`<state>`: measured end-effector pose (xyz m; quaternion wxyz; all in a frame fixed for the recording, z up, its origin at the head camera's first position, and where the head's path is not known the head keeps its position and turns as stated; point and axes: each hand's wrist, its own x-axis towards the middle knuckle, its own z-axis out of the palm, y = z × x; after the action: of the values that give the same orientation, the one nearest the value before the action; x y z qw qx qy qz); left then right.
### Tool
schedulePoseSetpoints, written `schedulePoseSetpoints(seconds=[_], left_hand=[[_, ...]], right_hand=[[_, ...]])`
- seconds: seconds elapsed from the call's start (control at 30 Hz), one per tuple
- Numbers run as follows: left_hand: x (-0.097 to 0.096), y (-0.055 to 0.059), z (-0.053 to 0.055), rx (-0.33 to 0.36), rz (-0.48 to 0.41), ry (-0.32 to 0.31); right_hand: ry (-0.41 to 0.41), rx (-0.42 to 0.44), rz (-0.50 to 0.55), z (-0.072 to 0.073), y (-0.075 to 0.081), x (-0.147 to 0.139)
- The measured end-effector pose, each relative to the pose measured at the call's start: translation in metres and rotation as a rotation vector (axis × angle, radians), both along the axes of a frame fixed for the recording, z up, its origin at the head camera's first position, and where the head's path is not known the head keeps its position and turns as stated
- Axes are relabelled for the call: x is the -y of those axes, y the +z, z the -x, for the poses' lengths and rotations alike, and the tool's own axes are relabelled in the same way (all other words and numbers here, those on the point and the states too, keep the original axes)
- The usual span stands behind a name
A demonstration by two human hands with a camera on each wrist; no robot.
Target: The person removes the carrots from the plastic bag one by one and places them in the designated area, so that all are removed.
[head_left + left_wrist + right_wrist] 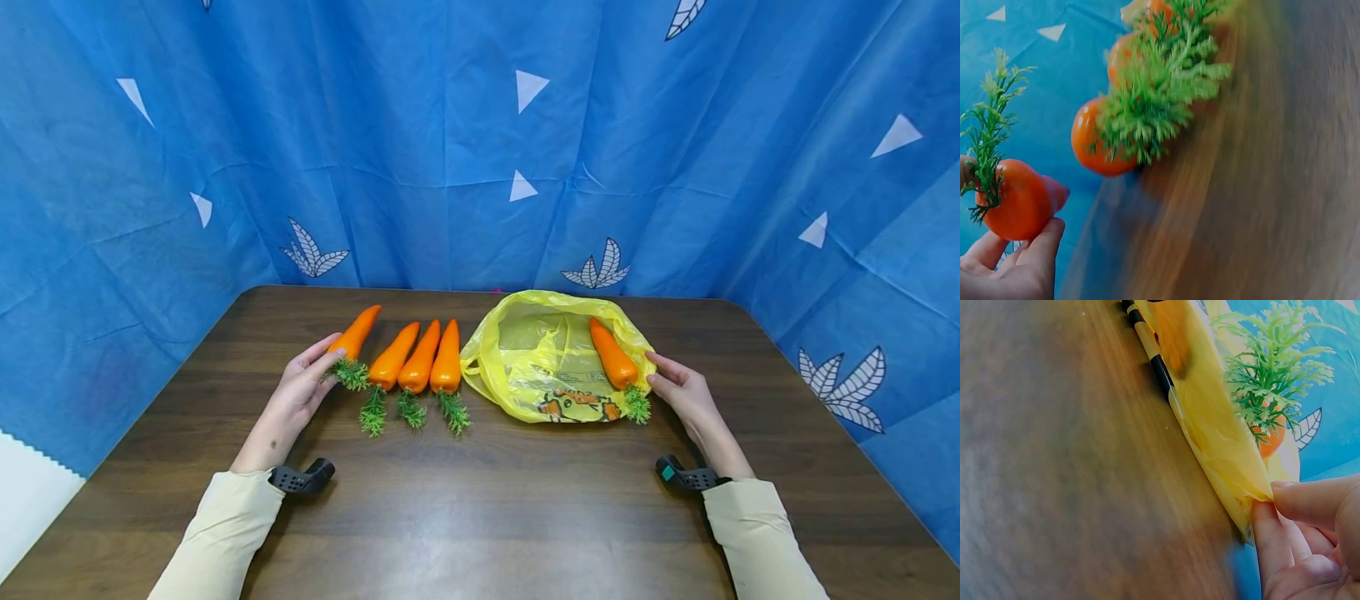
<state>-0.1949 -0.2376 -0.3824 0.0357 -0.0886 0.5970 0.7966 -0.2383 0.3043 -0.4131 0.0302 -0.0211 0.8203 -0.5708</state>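
Note:
My left hand [303, 382] holds an orange carrot [358, 332] with a leafy green top, its thumb and fingers round the thick end. In the left wrist view that carrot [1021, 200] is off the table. Three more carrots [417, 360] lie side by side just right of it, tops toward me. A yellow plastic bag [525, 404] lies with its mouth spread wide, and another carrot [613, 357] is inside near its right edge, green top at the rim. My right hand [684, 390] pinches the bag's right edge between thumb and fingers, as the right wrist view also shows.
Everything lies on a dark brown wooden table [465, 517]. A blue curtain [450, 150] with white leaves and triangles hangs behind and at both sides. Dark bands [303, 477] sit on both wrists. The bag's handle loop lies close to the rightmost loose carrot.

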Motion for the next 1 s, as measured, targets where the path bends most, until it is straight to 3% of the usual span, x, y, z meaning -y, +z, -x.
schedulePoseSetpoints(seconds=[0.37, 1.0], left_hand=[[0.010, -0.015, 0.003, -0.023, 0.077, -0.080], [0.008, -0.025, 0.006, -0.044, 0.198, -0.120]], right_hand=[[0.002, 0.009, 0.014, 0.000, 0.001, 0.001], [0.007, 0.002, -0.007, -0.001, 0.002, 0.000]])
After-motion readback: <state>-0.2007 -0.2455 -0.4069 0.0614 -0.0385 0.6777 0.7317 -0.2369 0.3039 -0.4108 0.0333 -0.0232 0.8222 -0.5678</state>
